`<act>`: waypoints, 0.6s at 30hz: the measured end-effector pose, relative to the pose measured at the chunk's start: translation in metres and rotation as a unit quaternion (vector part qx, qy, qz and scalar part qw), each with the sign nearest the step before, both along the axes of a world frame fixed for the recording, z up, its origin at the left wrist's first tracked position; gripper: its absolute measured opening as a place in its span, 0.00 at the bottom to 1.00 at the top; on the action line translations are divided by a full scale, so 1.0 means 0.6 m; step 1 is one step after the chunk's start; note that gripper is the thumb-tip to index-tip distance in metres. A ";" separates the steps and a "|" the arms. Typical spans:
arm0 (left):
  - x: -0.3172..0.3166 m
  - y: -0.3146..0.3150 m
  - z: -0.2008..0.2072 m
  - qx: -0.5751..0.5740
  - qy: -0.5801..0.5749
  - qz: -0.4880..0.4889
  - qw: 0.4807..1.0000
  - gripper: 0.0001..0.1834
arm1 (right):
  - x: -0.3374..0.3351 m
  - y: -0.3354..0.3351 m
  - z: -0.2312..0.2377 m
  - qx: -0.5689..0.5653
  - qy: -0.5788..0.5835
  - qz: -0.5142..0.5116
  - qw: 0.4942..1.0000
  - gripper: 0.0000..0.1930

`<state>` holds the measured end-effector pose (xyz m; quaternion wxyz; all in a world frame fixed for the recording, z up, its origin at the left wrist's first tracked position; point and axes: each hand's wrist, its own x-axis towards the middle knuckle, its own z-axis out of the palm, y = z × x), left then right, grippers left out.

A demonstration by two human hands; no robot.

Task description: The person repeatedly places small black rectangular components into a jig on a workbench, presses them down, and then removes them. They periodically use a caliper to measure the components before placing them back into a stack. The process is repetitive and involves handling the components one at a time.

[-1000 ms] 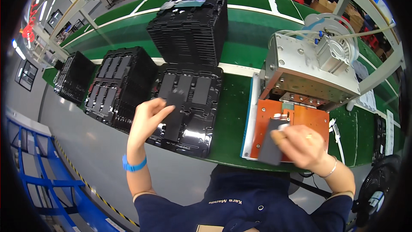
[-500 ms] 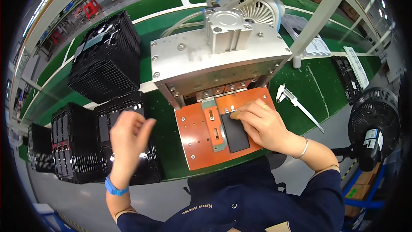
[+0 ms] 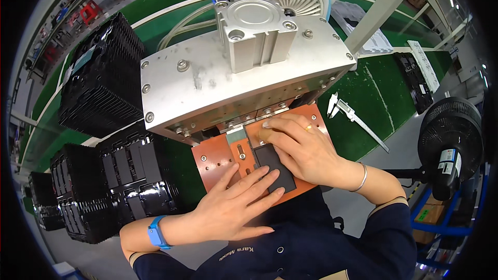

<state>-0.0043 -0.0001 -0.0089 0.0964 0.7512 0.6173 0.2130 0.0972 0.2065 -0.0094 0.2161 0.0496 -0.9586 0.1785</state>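
Note:
A thin black rectangular piece (image 3: pixel 287 177), like a flat battery cell, lies on the orange plate (image 3: pixel 211 162) of a metal press. My left hand (image 3: pixel 228 207) is open and flat, its fingertips resting on the piece's left side and lower part. Bent fingers of my right hand (image 3: pixel 308 150) close on the piece's far end, just in front of the press. A tan cover shows on one of its fingertips. Those fingers hide the far end of the piece. Left of the piece, a slotted orange guide bar (image 3: pixel 240 150) is bolted to the plate.
The silver press head (image 3: pixel 192 88) with its cylinder (image 3: pixel 257 31) overhangs the plate's far side. Stacked black trays (image 3: pixel 104 78) stand at left, more trays (image 3: pixel 129 168) nearer me. Digital calipers (image 3: pixel 355 119) lie on the green bench at right, near a black fan (image 3: pixel 448 140).
My left hand has come right from above the trays and now lies on the black piece. My right hand stays at the piece's far end. The view has shifted closer to the press.

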 end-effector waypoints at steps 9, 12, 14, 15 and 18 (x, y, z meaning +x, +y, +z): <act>-0.002 0.002 0.002 -0.004 -0.014 0.004 1.000 0.36 | 0.010 0.006 0.010 0.004 0.019 0.012 1.000 0.17; -0.008 -0.004 0.007 -0.014 -0.053 0.015 0.998 0.38 | 0.044 0.001 0.021 -0.052 0.020 0.002 0.998 0.17; -0.016 -0.007 0.011 -0.015 -0.090 0.016 0.996 0.39 | 0.080 -0.011 0.039 -0.105 -0.039 0.025 0.993 0.18; -0.020 -0.008 0.007 -0.012 -0.086 0.024 0.996 0.39 | 0.086 -0.014 0.030 -0.090 -0.052 0.040 0.994 0.18; -0.030 -0.007 -0.001 -0.006 -0.058 0.035 0.998 0.37 | 0.086 -0.015 0.016 -0.055 -0.056 0.063 0.995 0.20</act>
